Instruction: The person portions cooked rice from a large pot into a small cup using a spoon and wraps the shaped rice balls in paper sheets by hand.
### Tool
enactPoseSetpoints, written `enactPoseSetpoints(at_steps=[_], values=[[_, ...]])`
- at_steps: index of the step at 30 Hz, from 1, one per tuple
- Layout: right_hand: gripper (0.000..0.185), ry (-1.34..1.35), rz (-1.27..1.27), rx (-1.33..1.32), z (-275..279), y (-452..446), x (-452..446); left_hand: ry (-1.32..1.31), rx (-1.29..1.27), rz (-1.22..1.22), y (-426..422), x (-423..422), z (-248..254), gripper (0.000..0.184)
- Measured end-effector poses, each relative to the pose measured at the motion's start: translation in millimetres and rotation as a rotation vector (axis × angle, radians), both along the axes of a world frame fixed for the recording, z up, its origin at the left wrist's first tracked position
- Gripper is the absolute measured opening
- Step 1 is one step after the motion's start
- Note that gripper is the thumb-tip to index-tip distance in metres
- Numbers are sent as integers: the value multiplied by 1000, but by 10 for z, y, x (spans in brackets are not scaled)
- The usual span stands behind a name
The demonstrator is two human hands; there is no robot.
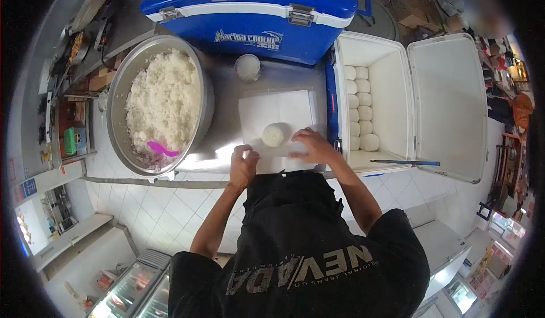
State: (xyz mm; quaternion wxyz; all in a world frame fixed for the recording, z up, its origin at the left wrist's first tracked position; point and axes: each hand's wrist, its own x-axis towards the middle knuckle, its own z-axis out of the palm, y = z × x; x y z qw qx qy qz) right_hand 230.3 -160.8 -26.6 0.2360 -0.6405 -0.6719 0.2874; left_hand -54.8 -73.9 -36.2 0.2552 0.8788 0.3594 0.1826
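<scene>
On white paper sheets [284, 107] at the metal counter's front sits a rounded lump of white rice [275, 136]. Left of it and lower, my left hand [244, 165] has its fingers bent at the edge of the paper; whether they pinch it is too small to tell. My right hand [311, 147] is to the right of the lump, fingers spread and slightly blurred, over the paper. Neither hand touches the lump. A large metal pot [206, 105] full of loose white rice [164, 99] stands on the left, with a purple scoop [163, 148] lying in the rice.
Behind the paper is a small clear container [248, 67] with whitish contents. A closed blue cooler [250, 28] stands at the back. On the right, an open cooler [392, 91] holds rows of white wrapped lumps [364, 113], its lid [448, 102] swung to the right.
</scene>
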Motion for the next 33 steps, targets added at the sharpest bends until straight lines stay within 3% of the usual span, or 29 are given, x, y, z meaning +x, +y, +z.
enactPoseSetpoints(at_steps=[3,6,9,12,15,18,20,21,23,24,28,31,33], values=[[24,-150,-44,210,200,-100,-159,-77,-35,23,111,-23,46,13],[17,-79,-38,65,-93,-103,-85,-164,-152,-51,343,-70,-172,23],[9,284,-296,-46,-406,175,45,-121,-346,137,578,93,-58,32],[15,178,-181,-212,-549,489,266,-242,-612,142,839,99,-508,39],[21,60,-100,-374,-594,592,335,-19,-649,207,908,66,-703,38],[24,30,-126,-310,-531,577,364,2,-409,266,700,129,-272,34],[23,18,-245,-234,-266,639,271,-76,-64,186,338,246,-15,31],[23,-111,-277,-67,-243,691,205,-110,106,144,137,303,46,30],[22,-372,-337,280,-238,898,64,-45,110,-105,-127,391,-37,30],[18,-417,-363,237,-351,965,-34,-51,105,-157,-191,431,-94,42],[9,-491,-196,81,-305,1063,-35,100,150,-230,-225,465,-233,46],[11,-353,-173,62,-197,1187,89,54,140,-223,-238,485,-232,46],[21,-213,13,19,-375,1319,314,46,131,-232,-216,492,-234,43]])
